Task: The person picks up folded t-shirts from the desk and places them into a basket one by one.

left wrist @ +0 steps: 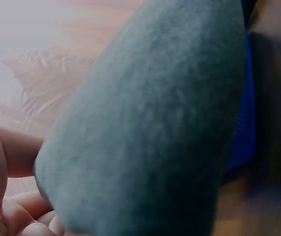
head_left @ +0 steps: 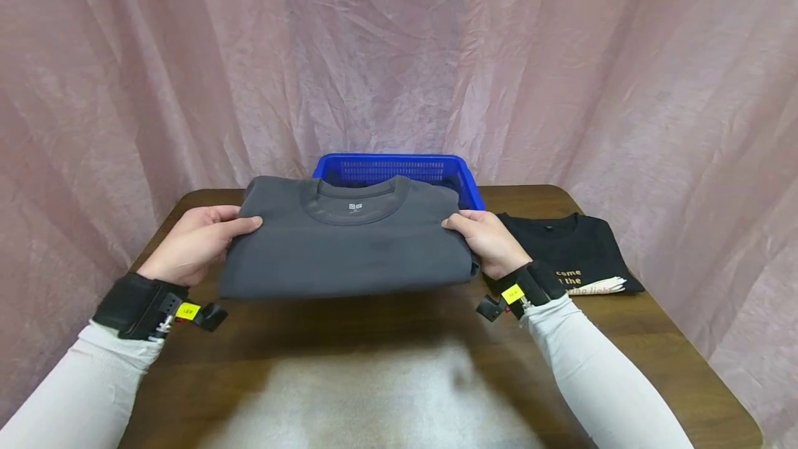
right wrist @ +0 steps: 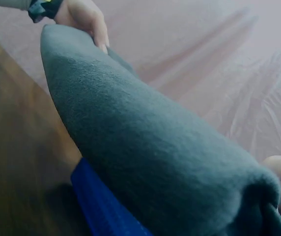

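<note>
A folded dark grey crew-neck shirt (head_left: pixel 349 255) is held up over the table, its collar and small white neck print facing me. My left hand (head_left: pixel 202 238) grips its left side, thumb on top and fingers underneath. At the other side my right hand (head_left: pixel 489 238) pinches the edge with the thumb over the cloth. In the left wrist view the shirt (left wrist: pixel 145 128) fills most of the picture. The right wrist view shows its underside (right wrist: pixel 140 132) stretched between both hands, with a rolled fold near the right hand.
Behind the shirt stands a blue plastic basket (head_left: pixel 399 158) with dark contents, partly hidden. A folded black T-shirt (head_left: pixel 561 244) with printed lettering lies at the right on the brown wooden table (head_left: pixel 673 366). Pink curtains (head_left: pixel 386 54) hang behind.
</note>
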Tool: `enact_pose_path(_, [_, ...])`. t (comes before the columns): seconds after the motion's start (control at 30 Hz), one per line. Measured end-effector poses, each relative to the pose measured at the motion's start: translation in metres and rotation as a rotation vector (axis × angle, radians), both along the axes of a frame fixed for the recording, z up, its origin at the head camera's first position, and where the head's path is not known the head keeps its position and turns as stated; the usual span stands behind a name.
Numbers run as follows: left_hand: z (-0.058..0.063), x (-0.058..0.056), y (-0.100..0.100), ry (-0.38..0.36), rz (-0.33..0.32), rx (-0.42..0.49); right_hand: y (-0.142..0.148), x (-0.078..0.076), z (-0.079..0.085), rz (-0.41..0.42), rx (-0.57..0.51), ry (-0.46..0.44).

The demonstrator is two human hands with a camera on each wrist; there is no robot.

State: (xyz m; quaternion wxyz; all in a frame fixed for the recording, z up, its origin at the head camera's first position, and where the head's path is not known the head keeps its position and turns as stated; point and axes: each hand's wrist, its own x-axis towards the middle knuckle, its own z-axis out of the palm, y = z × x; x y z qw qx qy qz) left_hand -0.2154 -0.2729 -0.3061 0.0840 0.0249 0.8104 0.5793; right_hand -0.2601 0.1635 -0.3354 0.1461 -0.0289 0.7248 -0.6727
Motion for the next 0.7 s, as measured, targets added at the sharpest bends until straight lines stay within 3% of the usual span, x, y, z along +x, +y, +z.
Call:
enact_pose_path(0.37, [-0.005, -0.022, 0.031, -0.034, 0.001, 0.032, 0.026, -0.014, 0.001, 0.015, -0.014, -0.03])
enact_pose_path(0.7, [-0.007, -0.047, 0.049, 0.0, -0.007, -0.014, 0.04, -0.032, 0.002, 0.001, 0.02, -0.027])
